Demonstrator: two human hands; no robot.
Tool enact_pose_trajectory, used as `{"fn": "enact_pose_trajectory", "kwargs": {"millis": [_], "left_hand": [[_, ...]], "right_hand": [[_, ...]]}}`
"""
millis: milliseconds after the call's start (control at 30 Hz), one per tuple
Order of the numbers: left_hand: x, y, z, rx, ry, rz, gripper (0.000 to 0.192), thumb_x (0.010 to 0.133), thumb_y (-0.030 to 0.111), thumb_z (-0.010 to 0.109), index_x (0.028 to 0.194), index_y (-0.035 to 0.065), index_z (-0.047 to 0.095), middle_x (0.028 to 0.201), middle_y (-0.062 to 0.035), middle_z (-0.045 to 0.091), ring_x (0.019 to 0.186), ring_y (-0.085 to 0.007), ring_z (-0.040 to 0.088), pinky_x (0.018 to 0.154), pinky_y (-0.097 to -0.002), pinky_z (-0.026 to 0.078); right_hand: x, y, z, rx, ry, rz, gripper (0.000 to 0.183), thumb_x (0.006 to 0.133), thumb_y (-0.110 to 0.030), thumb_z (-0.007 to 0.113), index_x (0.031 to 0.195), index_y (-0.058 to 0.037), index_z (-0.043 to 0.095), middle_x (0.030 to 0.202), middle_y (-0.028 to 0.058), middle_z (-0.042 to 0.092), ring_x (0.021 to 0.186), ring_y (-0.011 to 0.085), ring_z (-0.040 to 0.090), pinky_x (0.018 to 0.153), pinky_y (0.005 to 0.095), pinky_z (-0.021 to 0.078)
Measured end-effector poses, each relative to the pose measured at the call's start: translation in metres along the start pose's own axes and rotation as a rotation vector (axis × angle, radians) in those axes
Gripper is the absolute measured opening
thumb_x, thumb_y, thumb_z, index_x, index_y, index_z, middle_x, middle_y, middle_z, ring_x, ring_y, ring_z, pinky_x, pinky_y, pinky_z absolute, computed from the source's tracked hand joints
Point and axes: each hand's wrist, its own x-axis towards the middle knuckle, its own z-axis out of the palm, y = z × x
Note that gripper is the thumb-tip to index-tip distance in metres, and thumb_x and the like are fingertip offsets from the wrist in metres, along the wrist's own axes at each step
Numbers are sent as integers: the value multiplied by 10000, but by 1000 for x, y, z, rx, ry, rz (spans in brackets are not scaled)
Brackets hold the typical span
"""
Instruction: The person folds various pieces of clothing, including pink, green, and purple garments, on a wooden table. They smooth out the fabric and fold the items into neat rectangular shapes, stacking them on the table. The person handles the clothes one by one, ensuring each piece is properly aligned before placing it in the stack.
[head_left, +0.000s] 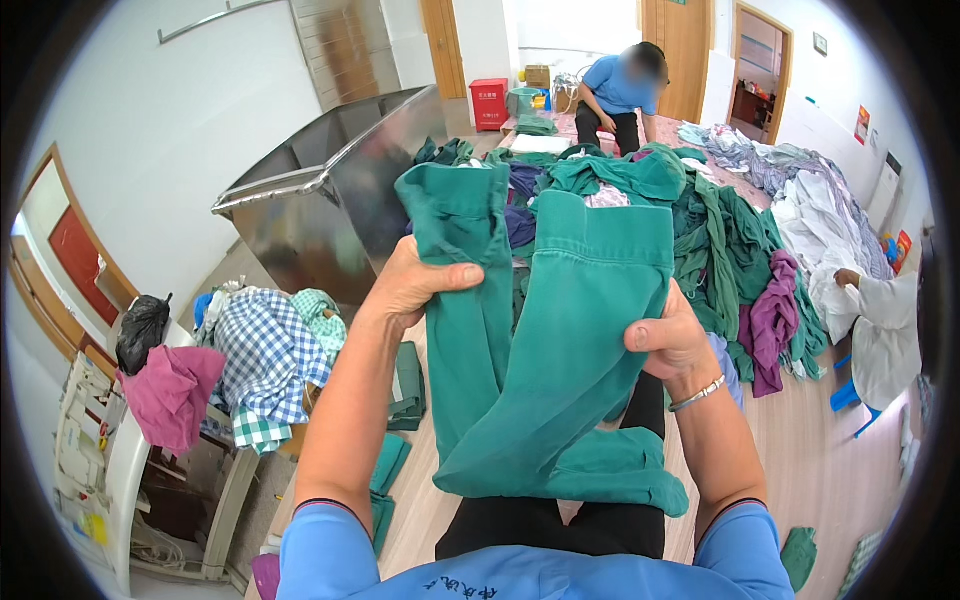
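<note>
A long green fabric piece (555, 337), with stitched hems at its two upper ends, is raised before my chest. My left hand (420, 281) grips the narrower left end, thumb lying across the front. On the wider right end, my right hand (667, 337) pinches the side edge with its thumb in front. Between my hands the cloth hangs in a V, and its lower part folds back to the right over my black trousers (540, 525). My fingers behind the fabric are hidden.
A metal bin (360, 172) stands at left, behind a checkered cloth heap (274, 337). Green garments (727, 247) and white linens (810, 210) pile up ahead and right. Folded green cloths (409, 386) lie beside my left arm. Another person (619, 82) sits beyond the pile; a white sleeve (889, 307) shows at right.
</note>
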Motion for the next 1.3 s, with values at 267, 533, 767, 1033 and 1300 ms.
{"fn": "enact_pose_trajectory", "kwargs": {"millis": [267, 533, 767, 1033, 1300], "left_hand": [[-17, 29, 35, -49, -307, -15, 409, 734, 82, 702, 1110, 1, 565, 1003, -80, 632, 862, -153, 613, 780, -313, 501], [-28, 8, 37, -302, -219, -98, 507, 742, 64, 674, 1198, -26, 470, 1090, -116, 590, 931, -173, 602, 810, -326, 497], [-34, 8, 48, -37, -170, -95, 389, 798, 90, 654, 1155, 6, 525, 1051, -95, 611, 896, -181, 611, 784, -333, 504], [-27, 10, -17, -452, 58, -82, 340, 889, 196, 530, 1158, -10, 509, 1106, -145, 584, 965, -271, 600, 841, -417, 495], [-40, 28, 22, -156, -177, 38, 362, 898, 219, 521, 1182, -3, 489, 1092, -113, 581, 919, -218, 598, 825, -334, 486]], "right_hand": [[8, 6, 17, -35, 108, 32, 514, 638, -53, 757, 1099, 17, 541, 1000, 94, 623, 897, 177, 611, 812, 329, 492], [15, 2, 27, -71, 89, -26, 600, 635, -37, 746, 1176, -6, 489, 1074, 116, 592, 946, 213, 596, 840, 365, 489], [39, 10, 38, -33, 64, -98, 509, 636, 48, 709, 1110, -5, 532, 1035, 105, 605, 925, 207, 605, 830, 360, 494], [25, 7, 27, 306, -420, -314, 218, 753, -64, 655, 945, -9, 568, 868, 189, 609, 798, 310, 629, 733, 449, 525], [65, -8, 91, -915, 203, -461, 262, 716, -108, 698, 939, 16, 639, 876, 91, 661, 750, 167, 633, 675, 278, 511]]}}
